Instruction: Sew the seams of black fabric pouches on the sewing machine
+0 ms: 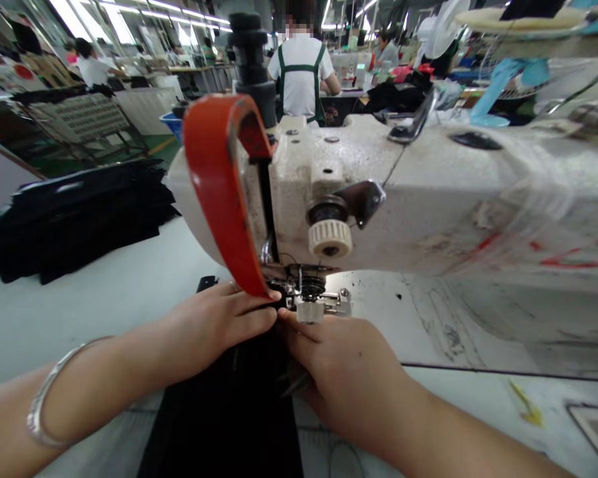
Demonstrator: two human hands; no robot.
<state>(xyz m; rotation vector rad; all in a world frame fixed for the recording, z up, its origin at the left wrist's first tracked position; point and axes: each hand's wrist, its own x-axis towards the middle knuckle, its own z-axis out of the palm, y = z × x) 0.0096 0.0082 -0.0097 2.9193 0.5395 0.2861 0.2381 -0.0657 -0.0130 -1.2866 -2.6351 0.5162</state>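
A long strip of black fabric [224,418] runs from the front edge of the table up to the needle area of a white sewing machine [403,232]. My left hand [219,318], with a silver bangle on its wrist, presses and grips the fabric just left of the presser foot. On the right, my right hand [346,365] pinches the fabric's edge, fingertips almost touching the left ones. A dark, pointed metal piece [296,385] shows beneath the right palm; its kind is unclear. The red guard [219,192] and tension knob [311,311] partly hide the needle.
Black cloth pieces [80,206] lie stacked on the left of the white table [179,259]. A yellow scrap [527,405] lies at right. Ahead, a person in a white shirt [299,73] sits facing away; other people work farther back.
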